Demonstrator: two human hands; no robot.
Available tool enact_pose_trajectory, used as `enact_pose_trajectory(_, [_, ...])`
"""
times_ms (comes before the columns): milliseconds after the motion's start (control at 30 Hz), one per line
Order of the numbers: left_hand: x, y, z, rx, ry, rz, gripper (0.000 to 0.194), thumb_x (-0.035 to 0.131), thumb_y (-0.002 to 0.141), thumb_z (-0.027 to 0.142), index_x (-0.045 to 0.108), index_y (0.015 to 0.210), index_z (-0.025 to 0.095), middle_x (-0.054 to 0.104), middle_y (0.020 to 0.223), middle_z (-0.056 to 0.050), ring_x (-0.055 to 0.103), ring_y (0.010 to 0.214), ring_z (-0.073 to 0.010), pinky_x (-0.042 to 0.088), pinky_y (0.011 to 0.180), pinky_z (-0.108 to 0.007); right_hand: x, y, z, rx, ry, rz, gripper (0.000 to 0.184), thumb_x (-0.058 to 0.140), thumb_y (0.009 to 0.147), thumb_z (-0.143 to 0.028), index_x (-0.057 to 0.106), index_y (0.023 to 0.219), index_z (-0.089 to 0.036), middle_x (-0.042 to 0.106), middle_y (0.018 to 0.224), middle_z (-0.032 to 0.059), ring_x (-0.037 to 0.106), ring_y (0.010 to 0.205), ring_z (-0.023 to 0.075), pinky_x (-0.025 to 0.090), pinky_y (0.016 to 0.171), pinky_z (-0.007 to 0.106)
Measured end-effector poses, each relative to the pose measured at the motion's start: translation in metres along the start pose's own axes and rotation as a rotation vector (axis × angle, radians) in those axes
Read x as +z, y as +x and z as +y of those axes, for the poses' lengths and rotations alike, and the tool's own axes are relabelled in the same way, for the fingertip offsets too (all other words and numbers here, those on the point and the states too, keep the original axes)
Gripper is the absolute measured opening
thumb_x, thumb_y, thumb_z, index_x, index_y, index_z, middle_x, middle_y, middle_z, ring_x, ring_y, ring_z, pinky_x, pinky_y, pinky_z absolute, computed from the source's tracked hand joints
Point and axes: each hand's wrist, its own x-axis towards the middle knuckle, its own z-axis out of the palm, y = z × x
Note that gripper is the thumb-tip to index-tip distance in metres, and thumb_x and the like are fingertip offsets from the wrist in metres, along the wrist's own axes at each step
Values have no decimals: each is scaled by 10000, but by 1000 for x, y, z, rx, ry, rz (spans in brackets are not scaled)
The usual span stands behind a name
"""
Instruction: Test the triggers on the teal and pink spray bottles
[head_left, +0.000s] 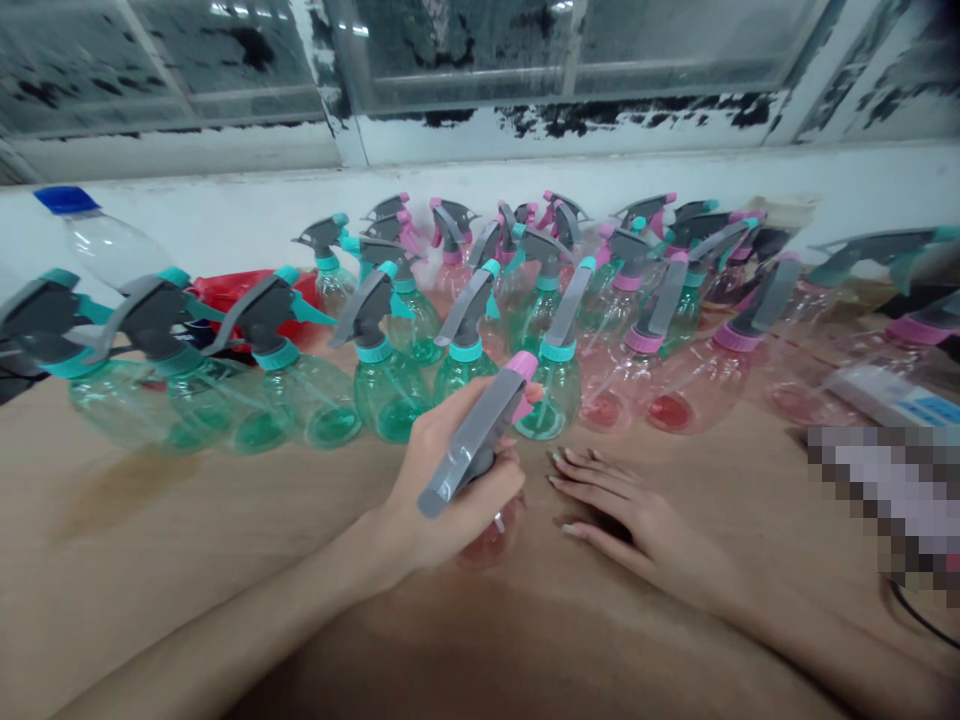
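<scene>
My left hand [442, 470] is wrapped round the neck of a spray bottle [489, 540] with a clear pink body. Its trigger head is grey with a pink nozzle tip and leans up over my knuckles. Part of the bottle is hidden behind my fingers. On the tabletop to the right, my right hand [630, 510] lies with its fingers stretched out and apart, holding nothing. Just beyond both hands stands a row of spray bottles, among them a green one [394, 400] and a pink one [686, 385].
More spray bottles crowd the back of the wooden table [285, 540] near the wall. A large clear bottle with a blue cap [67, 200] stands at far left, near a red item [232, 290]. A white and blue box [900, 400] lies at right, above a dark cable [926, 622].
</scene>
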Motion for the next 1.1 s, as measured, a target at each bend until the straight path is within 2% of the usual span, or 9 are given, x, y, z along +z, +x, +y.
enact_pose_trajectory(233, [-3,1,2,-5,-13,-25,324,515,690,146,601,993,225,646,885,-14,606,698,-163,503,681,-302,1,-1,2,-3,-40,-26,441,534,952,-373,531,1366,-221,506,1452,74,430,1362,250,350,1137,517])
enact_pose_trajectory(433, [-7,2,6,-34,28,-51,199,493,695,166,571,867,227,556,672,26,555,623,-170,428,586,-298,1,0,2,-19,-21,5,447,547,946,-357,519,1376,-240,528,1433,75,446,1351,252,361,1127,527])
enact_pose_trajectory(667, [-6,2,8,0,18,-38,141,482,681,149,519,787,234,566,718,22,540,634,-160,427,599,-299,1,0,1,-13,-8,6,453,554,941,-361,518,1380,-252,531,1431,70,450,1348,254,352,1131,529])
enact_pose_trajectory(800, [-5,1,6,-8,41,-20,248,480,698,166,588,908,242,609,761,18,558,633,-159,441,576,-291,2,-1,3,-21,6,16,464,564,936,-355,508,1388,-269,529,1433,65,447,1350,259,361,1124,534])
enact_pose_trajectory(900, [-4,-1,4,-8,28,-8,336,501,705,151,619,1008,236,644,845,3,564,639,-146,482,625,-290,3,-1,5,-28,3,22,460,563,936,-350,512,1385,-265,525,1436,67,442,1353,258,361,1124,532])
enact_pose_trajectory(1000, [-3,-2,3,23,20,5,373,498,685,126,635,1020,220,652,900,-16,604,739,-164,500,712,-299,3,-1,4,-21,-10,11,455,556,939,-356,518,1379,-248,522,1439,70,445,1352,253,363,1126,522])
enact_pose_trajectory(1100, [-3,-2,3,21,15,7,373,502,676,128,637,1014,210,649,882,-21,606,726,-165,497,701,-297,2,-1,3,-15,-13,2,449,550,943,-357,524,1374,-238,522,1439,75,443,1353,253,360,1128,520])
